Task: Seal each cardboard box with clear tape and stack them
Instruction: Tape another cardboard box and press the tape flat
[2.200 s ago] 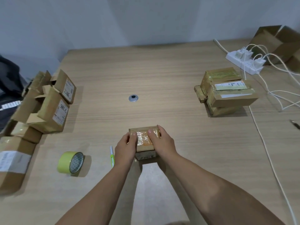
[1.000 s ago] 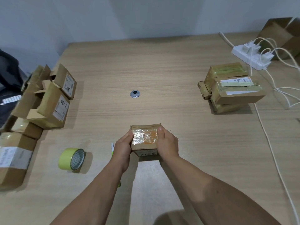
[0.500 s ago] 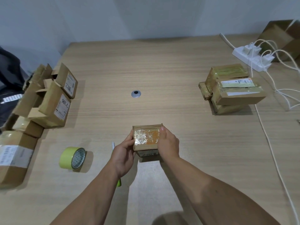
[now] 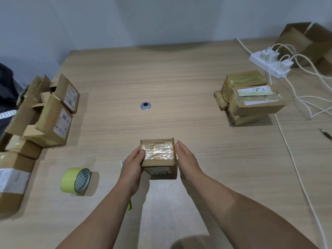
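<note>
A small cardboard box (image 4: pixel 158 159) sits in the middle of the table, just in front of me, its top covered with wrinkled clear tape. My left hand (image 4: pixel 132 166) grips its left side, thumb on the top left edge. Flat against the right side lies my right hand (image 4: pixel 186 160), fingers straight. A yellow-green tape roll (image 4: pixel 76 180) lies on its side to the left. At the right stands a stack of taped boxes (image 4: pixel 251 99). A pile of boxes with loose flaps (image 4: pixel 52 121) fills the left edge.
A white power strip (image 4: pixel 269 63) with chargers and trailing cables (image 4: pixel 294 159) lies at the back right, near a large open carton (image 4: pixel 309 42). A metal grommet (image 4: pixel 145 106) is set in the tabletop. A green pen (image 4: pixel 129 206) pokes out under my left forearm.
My thumbs have come off the taped top. My right hand has let go of the box's right edge and now lies straight-fingered along that side. The left hand still holds the box.
</note>
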Demonstrator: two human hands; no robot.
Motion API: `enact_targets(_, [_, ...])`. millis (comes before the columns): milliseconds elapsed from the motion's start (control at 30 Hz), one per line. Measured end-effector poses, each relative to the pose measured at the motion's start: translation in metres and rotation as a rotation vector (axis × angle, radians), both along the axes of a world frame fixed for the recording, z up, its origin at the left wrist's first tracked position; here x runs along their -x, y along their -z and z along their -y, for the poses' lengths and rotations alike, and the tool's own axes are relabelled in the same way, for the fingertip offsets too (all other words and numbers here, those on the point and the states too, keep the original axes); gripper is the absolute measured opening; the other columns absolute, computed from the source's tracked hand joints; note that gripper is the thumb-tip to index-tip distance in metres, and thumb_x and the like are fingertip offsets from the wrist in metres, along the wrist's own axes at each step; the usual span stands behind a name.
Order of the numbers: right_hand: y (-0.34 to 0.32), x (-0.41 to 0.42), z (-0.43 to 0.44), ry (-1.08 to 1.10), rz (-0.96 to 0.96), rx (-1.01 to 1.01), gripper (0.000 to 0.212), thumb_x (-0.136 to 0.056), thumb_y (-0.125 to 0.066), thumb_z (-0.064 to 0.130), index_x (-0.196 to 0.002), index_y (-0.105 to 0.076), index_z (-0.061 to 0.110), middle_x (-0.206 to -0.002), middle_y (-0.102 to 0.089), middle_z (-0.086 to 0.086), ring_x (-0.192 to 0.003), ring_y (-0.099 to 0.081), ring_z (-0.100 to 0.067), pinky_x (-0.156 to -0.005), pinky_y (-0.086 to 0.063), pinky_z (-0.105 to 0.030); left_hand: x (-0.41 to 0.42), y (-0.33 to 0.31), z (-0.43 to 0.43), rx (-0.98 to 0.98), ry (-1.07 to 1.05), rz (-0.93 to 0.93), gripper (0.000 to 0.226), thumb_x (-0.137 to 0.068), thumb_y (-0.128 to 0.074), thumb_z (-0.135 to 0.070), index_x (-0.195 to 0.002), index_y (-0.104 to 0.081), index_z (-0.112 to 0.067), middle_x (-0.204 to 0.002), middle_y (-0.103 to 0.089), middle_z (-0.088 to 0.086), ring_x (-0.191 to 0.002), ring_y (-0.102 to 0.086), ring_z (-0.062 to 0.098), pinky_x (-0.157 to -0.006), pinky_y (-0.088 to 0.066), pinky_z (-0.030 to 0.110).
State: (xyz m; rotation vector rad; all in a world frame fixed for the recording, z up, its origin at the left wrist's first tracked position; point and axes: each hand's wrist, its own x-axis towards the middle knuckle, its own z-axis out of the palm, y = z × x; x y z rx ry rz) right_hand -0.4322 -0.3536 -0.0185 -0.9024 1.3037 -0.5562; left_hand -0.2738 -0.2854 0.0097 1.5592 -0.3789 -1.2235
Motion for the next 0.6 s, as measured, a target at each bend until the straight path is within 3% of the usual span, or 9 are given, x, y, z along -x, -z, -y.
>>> enact_targets(67, [0.004,0.007,0.001,0.036,0.006,-0.024,0.059,-0.101,-0.045,0.057,-0.155,-0.034,0.036,-0.154,-0.04,0.013,-0.141,-0.039,-0.015,-0.117,-0.034,-0.041,-0.006,0.001,0.002,-0.017,-0.073,-0.057,0.028,-0.106,-0.045,-0.019,-0.119,-0.07,-0.02,-0.1,-0.077,0.0,-0.087,-0.071,0.013,-0.076,-0.053,0.03])
enact_targets(133, [0.007,0.011,-0.002,0.03,0.001,-0.094,0.074,-0.091,-0.05,0.072,-0.155,-0.031,0.038,-0.154,-0.04,0.01,-0.142,-0.04,-0.021,-0.117,-0.035,-0.048,-0.01,0.001,0.002,-0.039,-0.134,-0.12,0.028,-0.107,-0.045,-0.021,-0.117,-0.071,-0.018,-0.099,-0.077,0.002,-0.086,-0.071,0.016,-0.076,-0.054,0.034])
enact_targets(200, [0.012,0.015,-0.005,0.01,0.057,-0.196,0.084,-0.074,-0.058,0.084,-0.144,-0.045,0.041,-0.147,-0.052,0.005,-0.132,-0.053,-0.024,-0.108,-0.044,-0.055,-0.011,0.005,0.002,-0.058,-0.164,-0.171,0.028,-0.106,-0.047,-0.022,-0.119,-0.071,-0.018,-0.103,-0.077,0.004,-0.088,-0.071,0.018,-0.078,-0.056,0.037])
enact_targets(233, [0.01,0.015,-0.006,0.02,0.132,-0.256,0.073,-0.074,-0.063,0.08,-0.135,-0.054,0.039,-0.138,-0.061,0.0,-0.123,-0.061,-0.026,-0.099,-0.051,-0.056,-0.011,0.007,0.001,-0.069,-0.167,-0.176,0.028,-0.106,-0.046,-0.023,-0.12,-0.07,-0.02,-0.105,-0.076,0.005,-0.09,-0.071,0.019,-0.079,-0.056,0.038])
enact_targets(333, [0.009,0.016,-0.006,0.026,0.245,-0.324,0.042,-0.09,-0.069,0.051,-0.124,-0.059,0.03,-0.12,-0.071,-0.007,-0.106,-0.07,-0.029,-0.08,-0.06,-0.052,-0.01,0.018,-0.003,-0.144,-0.135,0.086,0.029,-0.107,-0.044,-0.028,-0.13,-0.061,-0.028,-0.12,-0.069,0.003,-0.105,-0.066,0.023,-0.089,-0.057,0.043])
enact_targets(400, [0.009,0.015,-0.004,-0.007,0.18,-0.267,0.051,-0.085,-0.076,0.05,-0.127,-0.056,0.03,-0.119,-0.071,-0.004,-0.105,-0.071,-0.026,-0.087,-0.059,-0.052,-0.012,0.023,-0.007,-0.219,-0.08,0.404,0.03,-0.104,-0.047,-0.028,-0.131,-0.058,-0.032,-0.125,-0.063,0.0,-0.112,-0.061,0.023,-0.098,-0.053,0.046])
enact_targets(433, [0.006,0.013,-0.002,-0.021,0.148,-0.248,0.06,-0.079,-0.079,0.055,-0.129,-0.055,0.031,-0.119,-0.07,-0.003,-0.104,-0.072,-0.026,-0.089,-0.059,-0.054,-0.01,0.022,-0.008,-0.219,-0.066,0.477,0.027,-0.103,-0.048,-0.027,-0.126,-0.062,-0.032,-0.123,-0.064,-0.003,-0.113,-0.061,0.022,-0.099,-0.051,0.045])
enact_targets(533, [0.01,0.005,0.003,-0.025,0.063,-0.174,0.096,-0.06,-0.078,0.077,-0.139,-0.047,0.032,-0.133,-0.063,-0.003,-0.113,-0.067,-0.026,-0.091,-0.057,-0.053,-0.005,0.016,-0.01,-0.201,-0.032,0.44,0.029,-0.102,-0.047,-0.04,-0.114,-0.071,-0.031,-0.114,-0.07,-0.004,-0.115,-0.06,0.021,-0.104,-0.047,0.045])
enact_targets(600, [0.004,0.002,0.003,-0.085,-0.034,-0.092,0.101,-0.069,-0.07,0.078,-0.149,-0.038,0.026,-0.146,-0.053,-0.003,-0.126,-0.058,-0.026,-0.1,-0.052,-0.045,-0.001,0.015,-0.01,-0.201,0.01,0.448,0.038,-0.099,-0.044,-0.052,-0.112,-0.073,-0.031,-0.11,-0.072,-0.005,-0.117,-0.06,0.021,-0.105,-0.045,0.045])
